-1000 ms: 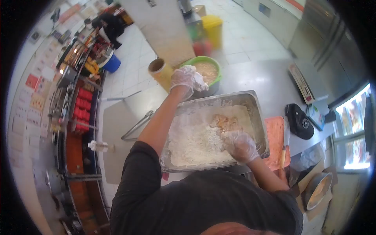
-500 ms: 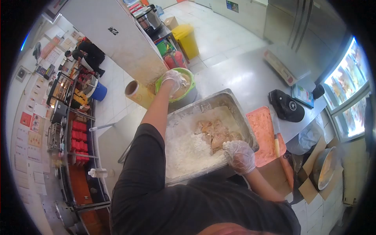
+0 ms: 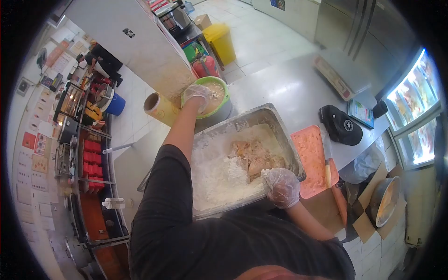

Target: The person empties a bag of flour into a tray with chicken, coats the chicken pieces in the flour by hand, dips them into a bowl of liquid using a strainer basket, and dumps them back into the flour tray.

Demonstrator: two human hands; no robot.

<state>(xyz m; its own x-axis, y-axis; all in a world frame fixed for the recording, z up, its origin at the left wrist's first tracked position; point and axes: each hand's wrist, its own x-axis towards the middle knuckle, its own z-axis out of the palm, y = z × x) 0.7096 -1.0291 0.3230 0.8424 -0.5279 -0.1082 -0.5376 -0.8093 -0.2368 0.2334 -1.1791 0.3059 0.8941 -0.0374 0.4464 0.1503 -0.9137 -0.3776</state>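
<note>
My left hand, in a clear plastic glove, reaches into a green-rimmed strainer that sits in a metal pot. Cloudy liquid shows beside it; its fingertips are hidden. A deep metal tray in front of me holds white flour and a heap of raw, floured meat pieces, which look like chicken. Over the tray's near right edge is my right hand, also gloved, its fingers curled together and dusted with flour. Whether anything lies inside those fingers cannot be seen.
A pink tray with orange residue lies right of the metal tray. Beyond it are a black cap and a blue packet. A roll of film stands left of the pot. Another person bends at the far left counter.
My left hand has shifted left and slightly down inside the strainer, uncovering more liquid. My right hand stays near the tray's edge. The whole view has shifted slightly.
</note>
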